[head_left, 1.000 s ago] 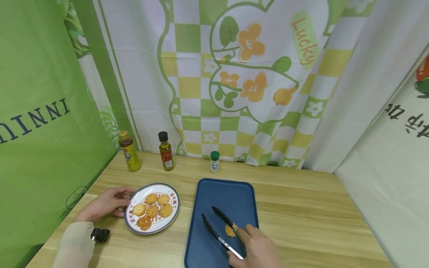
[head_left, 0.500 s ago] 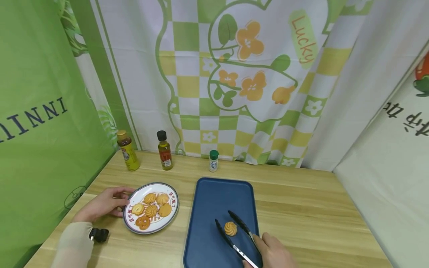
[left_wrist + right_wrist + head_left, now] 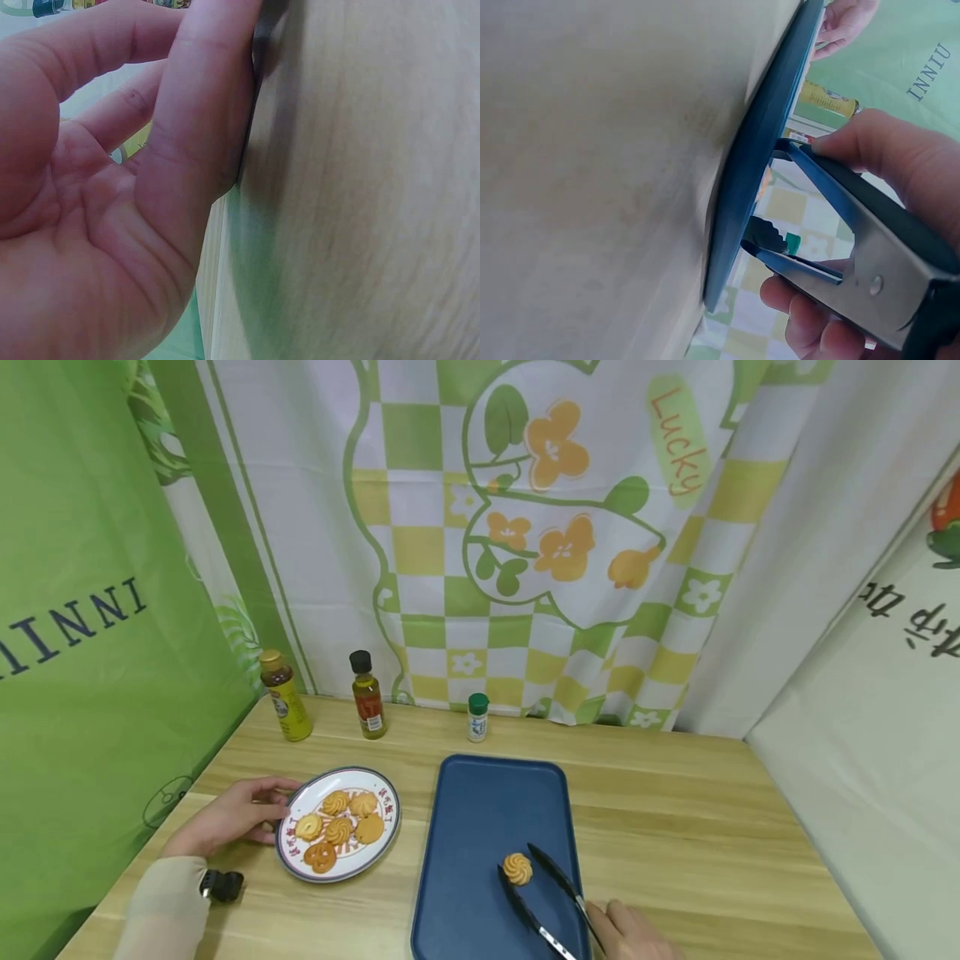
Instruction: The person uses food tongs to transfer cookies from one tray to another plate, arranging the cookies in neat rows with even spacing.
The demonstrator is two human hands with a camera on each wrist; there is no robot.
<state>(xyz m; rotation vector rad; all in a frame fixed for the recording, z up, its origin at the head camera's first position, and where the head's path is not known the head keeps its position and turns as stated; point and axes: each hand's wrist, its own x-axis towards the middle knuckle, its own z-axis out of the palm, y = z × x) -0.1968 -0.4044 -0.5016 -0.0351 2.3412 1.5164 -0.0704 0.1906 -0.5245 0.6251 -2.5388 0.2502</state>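
Observation:
My left hand (image 3: 243, 814) holds the left rim of a white oval plate (image 3: 315, 794) with a blue edge. Several cookies (image 3: 339, 832) lie on that plate. At the lower right, my right hand (image 3: 630, 935) grips metal tongs (image 3: 557, 874) with black tips. The tongs' arms stand spread, one tip on either side of a swirl cookie (image 3: 518, 868) on a dark blue tray (image 3: 487, 802). In the right wrist view, thumb and fingers press the two arms of the tongs (image 3: 885, 274). The plate's surface is hidden in the left wrist view.
Along the table's back stand a yellow bottle (image 3: 290, 706), a black-capped oil bottle (image 3: 368, 702) and a small green-capped shaker (image 3: 477, 718). Printed curtains (image 3: 420, 485) hang behind and at both sides. Bare wooden table (image 3: 675, 827) lies right of the tray.
My right hand and the tongs have moved right and toward me, and the tips now flank the swirl cookie. My left hand and the plate have stayed put.

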